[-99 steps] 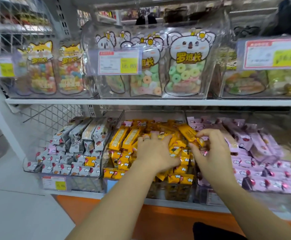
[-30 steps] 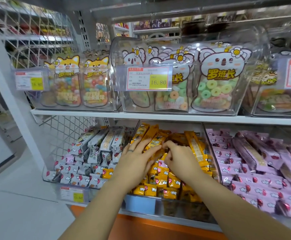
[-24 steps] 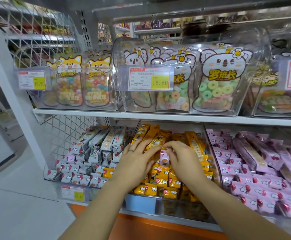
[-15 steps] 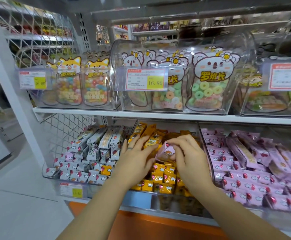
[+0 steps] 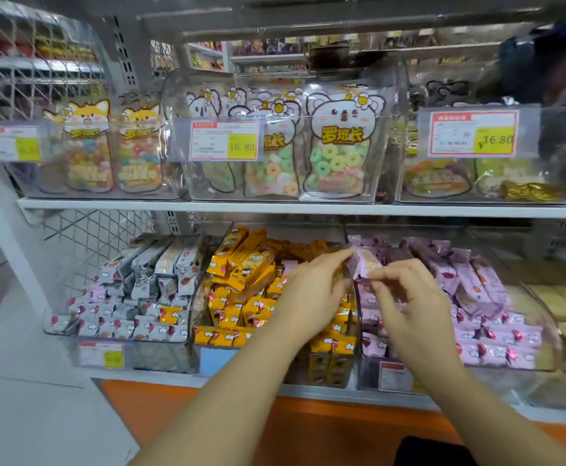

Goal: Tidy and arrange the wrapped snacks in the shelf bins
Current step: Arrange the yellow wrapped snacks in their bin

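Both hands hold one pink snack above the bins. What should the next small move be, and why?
Probably lower the pink snack to the right into the pink bin and let go. The left hand and right hand both pinch it right beside the yellow bin, and its wrapper matches the pink bin's contents, not the yellow ones.

Left hand (image 5: pixel 312 294) & right hand (image 5: pixel 409 304) both pinch one pink wrapped snack (image 5: pixel 365 262), held up over the divider btw the yellow snacks (image 5: pixel 244 264) and the pink snacks (image 5: pixel 470 284). Grey snacks (image 5: pixel 153 264) fill the bin to the left. Shelf above has clear bins w/ gummy bags (image 5: pixel 339 153) + price tags (image 5: pixel 224 140) reading 16.80.
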The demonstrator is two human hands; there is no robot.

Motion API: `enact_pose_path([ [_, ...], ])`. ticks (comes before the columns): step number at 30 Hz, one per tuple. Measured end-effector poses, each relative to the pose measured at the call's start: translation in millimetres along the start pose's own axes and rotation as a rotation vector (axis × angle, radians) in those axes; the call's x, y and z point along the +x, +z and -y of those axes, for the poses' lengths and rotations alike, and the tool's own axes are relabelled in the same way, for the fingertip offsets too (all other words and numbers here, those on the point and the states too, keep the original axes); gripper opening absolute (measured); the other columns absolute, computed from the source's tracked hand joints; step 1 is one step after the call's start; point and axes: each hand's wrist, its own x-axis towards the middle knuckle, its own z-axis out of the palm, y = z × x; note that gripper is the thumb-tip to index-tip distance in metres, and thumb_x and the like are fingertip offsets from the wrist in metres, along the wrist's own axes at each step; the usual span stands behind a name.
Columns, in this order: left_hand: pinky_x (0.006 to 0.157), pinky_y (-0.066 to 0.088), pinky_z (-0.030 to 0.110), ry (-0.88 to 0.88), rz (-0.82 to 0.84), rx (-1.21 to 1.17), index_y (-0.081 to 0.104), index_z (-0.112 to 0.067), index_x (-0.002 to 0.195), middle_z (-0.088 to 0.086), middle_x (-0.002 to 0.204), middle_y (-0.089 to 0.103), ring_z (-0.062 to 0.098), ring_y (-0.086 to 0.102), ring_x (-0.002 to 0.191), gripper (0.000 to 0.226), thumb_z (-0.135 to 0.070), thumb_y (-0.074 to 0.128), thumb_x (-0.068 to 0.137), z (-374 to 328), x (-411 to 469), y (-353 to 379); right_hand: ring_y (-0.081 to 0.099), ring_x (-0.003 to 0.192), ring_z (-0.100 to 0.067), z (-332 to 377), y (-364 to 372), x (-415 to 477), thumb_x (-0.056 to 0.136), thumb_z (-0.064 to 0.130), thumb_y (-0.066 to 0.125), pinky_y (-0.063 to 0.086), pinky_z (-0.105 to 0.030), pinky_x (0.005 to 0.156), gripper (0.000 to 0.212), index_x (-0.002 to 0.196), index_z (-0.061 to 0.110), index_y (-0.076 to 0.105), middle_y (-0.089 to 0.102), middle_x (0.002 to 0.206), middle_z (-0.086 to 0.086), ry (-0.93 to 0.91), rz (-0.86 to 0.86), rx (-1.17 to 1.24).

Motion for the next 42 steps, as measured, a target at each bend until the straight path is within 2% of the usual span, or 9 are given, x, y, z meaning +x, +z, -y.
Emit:
enact_pose_path([
  [6, 0.109, 0.031, 0.042, 0.012, 0.145, 0.157, 0.029, -0.025, 0.147, 0.003, 0.143, 0.047, 0.027, 0.042, 0.128, 0.054, -0.02, 0.047, 0.097, -24.7, 13.0, 22.1, 0.05, 0.082, 0.003, -21.8, -16.1, 2.9, 0.083, -0.005, 0.062, 0.038, 0.0, 0.074, 0.015, 0.089, 0.008, 0.067, 0.051, 0.09, 0.005, 0.092, 0.024, -0.138],
  [11, 0.115, 0.018, 0.047, 0.013, 0.272, 0.304, 0.034, -0.025, 0.145, -0.003, 0.149, 0.037, 0.019, 0.024, 0.14, 0.047, -0.025, 0.042, 0.099, -22.3, 17.5, 36.4, 0.043, 0.074, 0.0, -41.4, -18.8, 5.5, 0.088, 0.0, 0.058, 0.035, 0.001, 0.071, 0.012, 0.093, 0.005, 0.068, 0.049, 0.091, 0.004, 0.24, 0.15, -0.245],
  [17, 0.116, 0.012, 0.05, 0.015, 0.315, 0.301, 0.041, -0.03, 0.141, -0.007, 0.151, 0.033, 0.018, 0.017, 0.142, 0.042, -0.025, 0.041, 0.099, -18.6, 14.2, 42.5, 0.047, 0.075, -0.006, -44.0, -24.4, 6.4, 0.089, 0.015, 0.06, 0.039, -0.024, 0.064, 0.011, 0.094, 0.021, 0.069, 0.055, 0.093, 0.01, 0.318, 0.268, -0.436],
  [22, 0.11, 0.029, 0.028, -0.007, 0.158, 0.036, 0.054, -0.028, 0.13, -0.009, 0.136, 0.049, 0.01, 0.042, 0.126, 0.034, -0.023, 0.045, 0.098, -9.2, -3.9, 19.8, 0.051, 0.081, -0.004, -38.1, -22.9, 8.8, 0.087, 0.011, 0.061, 0.04, -0.017, 0.073, 0.015, 0.097, 0.02, 0.069, 0.052, 0.089, 0.013, 0.313, 0.277, -0.327],
  [26, 0.089, 0.033, 0.014, -0.065, 0.037, 0.098, 0.059, -0.028, 0.124, -0.009, 0.125, 0.057, 0.007, 0.051, 0.115, 0.029, -0.023, 0.047, 0.098, 14.3, -10.1, -9.6, 0.048, 0.075, 0.002, -29.1, -5.8, 13.8, 0.089, 0.012, 0.059, 0.036, -0.006, 0.067, 0.016, 0.098, 0.018, 0.07, 0.054, 0.088, 0.014, 0.238, 0.283, -0.244],
  [31, 0.091, 0.045, 0.029, -0.082, -0.004, 0.298, 0.061, -0.028, 0.122, -0.008, 0.122, 0.06, 0.012, 0.056, 0.107, 0.03, -0.018, 0.048, 0.097, 43.4, 3.3, -23.3, 0.052, 0.102, -0.01, -22.8, 29.5, 22.0, 0.09, 0.021, 0.059, 0.039, -0.021, 0.09, 0.021, 0.109, 0.021, 0.068, 0.061, 0.104, 0.008, 0.185, 0.337, -0.176],
  [37, 0.111, 0.017, 0.043, -0.044, 0.05, 0.827, 0.055, -0.034, 0.126, -0.006, 0.134, 0.053, 0.021, 0.043, 0.129, 0.032, -0.027, 0.046, 0.097, 53.7, 40.9, -25.0, 0.04, 0.123, -0.012, -34.5, 50.4, 26.6, 0.09, 0.032, 0.058, 0.024, -0.023, 0.102, 0.035, 0.125, 0.028, 0.059, 0.058, 0.126, 0.008, 0.131, 0.384, -0.289],
  [39, 0.114, 0.013, 0.049, -0.078, 0.14, 0.97, 0.061, -0.027, 0.122, 0.001, 0.127, 0.056, 0.026, 0.044, 0.125, 0.029, -0.03, 0.05, 0.095, 58.2, 51.2, -21.3, 0.035, 0.126, -0.011, -36.9, 51.6, 26.7, 0.09, 0.033, 0.058, 0.023, -0.026, 0.106, 0.039, 0.128, 0.029, 0.055, 0.055, 0.129, 0.01, 0.135, 0.404, -0.301],
  [42, 0.111, 0.025, 0.054, -0.057, 0.098, 1.05, 0.071, -0.021, 0.102, 0.004, 0.102, 0.066, 0.027, 0.056, 0.109, 0.024, -0.027, 0.071, 0.08, 62.6, 66.1, -16.2, 0.033, 0.126, -0.009, -39.9, 51.6, 26.3, 0.09, 0.032, 0.059, 0.024, -0.026, 0.107, 0.038, 0.127, 0.029, 0.056, 0.055, 0.128, 0.012, 0.123, 0.403, -0.281],
])
